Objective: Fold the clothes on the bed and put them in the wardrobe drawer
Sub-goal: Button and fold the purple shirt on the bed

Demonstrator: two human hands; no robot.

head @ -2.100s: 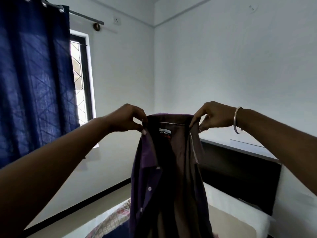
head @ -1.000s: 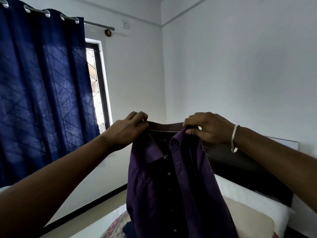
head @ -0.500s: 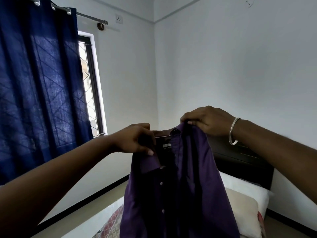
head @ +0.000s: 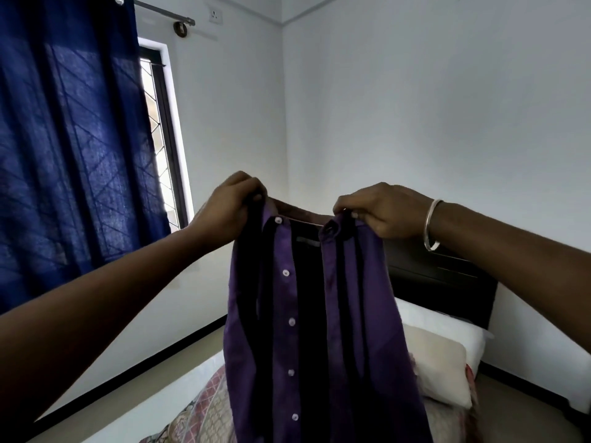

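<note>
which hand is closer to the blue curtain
Left. The left hand grips the purple shirt at its collar on the side facing the blue curtain; the right hand holds the opposite collar end, farther away, toward the headboard.

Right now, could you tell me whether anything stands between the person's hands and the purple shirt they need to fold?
Nothing does: the left hand and the right hand each already pinch the purple shirt at its collar, holding it up over the bed. The wardrobe drawer is not in view.
</note>
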